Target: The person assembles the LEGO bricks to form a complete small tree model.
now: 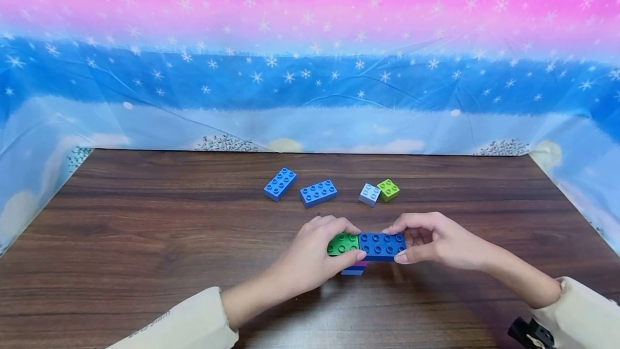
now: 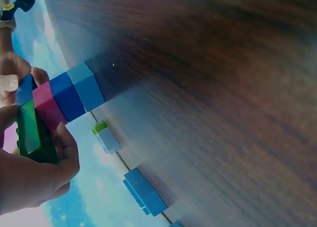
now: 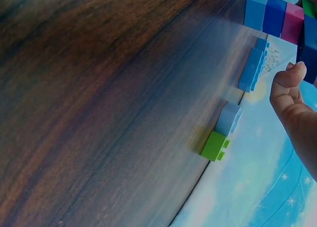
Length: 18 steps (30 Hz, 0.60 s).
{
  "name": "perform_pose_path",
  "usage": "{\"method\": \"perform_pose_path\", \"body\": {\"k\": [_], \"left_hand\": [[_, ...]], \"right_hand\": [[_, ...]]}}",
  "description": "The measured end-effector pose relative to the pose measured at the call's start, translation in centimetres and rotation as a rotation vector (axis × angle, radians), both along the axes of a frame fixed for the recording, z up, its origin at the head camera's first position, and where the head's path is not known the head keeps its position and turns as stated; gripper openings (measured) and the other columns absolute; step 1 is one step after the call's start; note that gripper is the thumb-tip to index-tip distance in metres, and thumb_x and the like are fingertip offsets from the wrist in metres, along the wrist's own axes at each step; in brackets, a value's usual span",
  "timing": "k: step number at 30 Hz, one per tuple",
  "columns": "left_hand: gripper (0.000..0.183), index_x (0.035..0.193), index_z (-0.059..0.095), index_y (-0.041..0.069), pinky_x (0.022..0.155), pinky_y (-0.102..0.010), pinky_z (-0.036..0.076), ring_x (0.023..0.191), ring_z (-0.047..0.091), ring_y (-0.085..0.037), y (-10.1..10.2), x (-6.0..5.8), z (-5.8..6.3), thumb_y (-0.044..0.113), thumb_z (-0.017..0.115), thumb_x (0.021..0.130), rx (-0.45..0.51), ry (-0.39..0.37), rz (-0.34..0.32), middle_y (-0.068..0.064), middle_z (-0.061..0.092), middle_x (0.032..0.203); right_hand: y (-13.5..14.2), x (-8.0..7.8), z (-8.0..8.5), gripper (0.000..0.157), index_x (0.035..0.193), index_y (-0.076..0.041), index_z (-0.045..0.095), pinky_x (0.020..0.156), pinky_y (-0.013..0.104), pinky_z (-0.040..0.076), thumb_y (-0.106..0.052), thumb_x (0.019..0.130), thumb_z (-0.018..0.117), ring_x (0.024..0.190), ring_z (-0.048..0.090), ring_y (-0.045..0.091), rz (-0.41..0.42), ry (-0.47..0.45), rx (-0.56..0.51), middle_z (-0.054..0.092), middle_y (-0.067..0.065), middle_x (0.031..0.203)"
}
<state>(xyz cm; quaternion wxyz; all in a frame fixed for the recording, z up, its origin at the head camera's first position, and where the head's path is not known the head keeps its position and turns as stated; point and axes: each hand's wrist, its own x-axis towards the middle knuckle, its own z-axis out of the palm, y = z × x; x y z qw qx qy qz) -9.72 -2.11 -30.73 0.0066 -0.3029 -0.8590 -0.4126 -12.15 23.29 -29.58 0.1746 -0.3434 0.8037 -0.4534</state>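
Note:
A small tower of toy building bricks stands on the table in front of me. Its layers, from the bottom, are a lighter blue brick (image 2: 86,85), a dark blue one (image 2: 68,97) and a pink brick (image 2: 48,107). On top, a green brick (image 1: 342,244) and a blue eight-stud brick (image 1: 382,246) lie end to end, each jutting out past the tower. My left hand (image 1: 315,252) grips the green brick between thumb and fingers, its thumb tip reaching the blue one. With thumb and fingertip, my right hand (image 1: 433,238) pinches the blue brick's right end.
Behind the tower lie two blue eight-stud bricks, one angled (image 1: 281,183) and one flatter (image 1: 318,193). Right of them, a pale blue four-stud brick (image 1: 370,195) sits against a lime green one (image 1: 389,190). A snowflake-patterned cloth (image 1: 310,79) hangs along the table's far edge.

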Motion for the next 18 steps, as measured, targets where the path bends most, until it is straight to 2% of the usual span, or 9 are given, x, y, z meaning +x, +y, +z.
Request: {"method": "perform_pose_path", "body": {"k": [5, 12, 18], "left_hand": [[0.021, 0.1, 0.064, 0.014, 0.061, -0.023, 0.037, 0.075, 0.045, -0.011, 0.05, 0.07, 0.0, 0.025, 0.068, 0.083, -0.008, -0.005, 0.005, 0.005, 0.059, 0.089], [0.023, 0.103, 0.063, 0.017, 0.063, -0.024, 0.037, 0.077, 0.044, -0.011, 0.02, 0.21, -0.08, 0.028, 0.067, 0.084, -0.027, -0.053, 0.021, 0.008, 0.055, 0.087], [0.026, 0.106, 0.062, 0.015, 0.062, -0.023, 0.039, 0.076, 0.046, -0.011, -0.27, -0.15, -0.08, 0.027, 0.066, 0.084, -0.028, -0.067, -0.016, 0.005, 0.056, 0.09]], "right_hand": [[0.05, 0.01, -0.09, 0.028, 0.109, -0.01, 0.063, 0.045, 0.026, 0.039, -0.006, 0.082, 0.066, 0.054, 0.043, 0.012, -0.003, 0.003, -0.002, 0.053, 0.004, 0.073], [0.09, 0.09, -0.1, 0.027, 0.11, -0.008, 0.061, 0.049, 0.026, 0.041, -0.006, 0.083, 0.066, 0.06, 0.045, 0.01, -0.009, -0.027, 0.001, 0.053, 0.004, 0.073], [0.06, 0.05, -0.07, 0.028, 0.111, -0.009, 0.061, 0.048, 0.026, 0.041, -0.007, 0.083, 0.066, 0.06, 0.045, 0.01, -0.004, -0.021, 0.008, 0.053, 0.003, 0.072]]}}
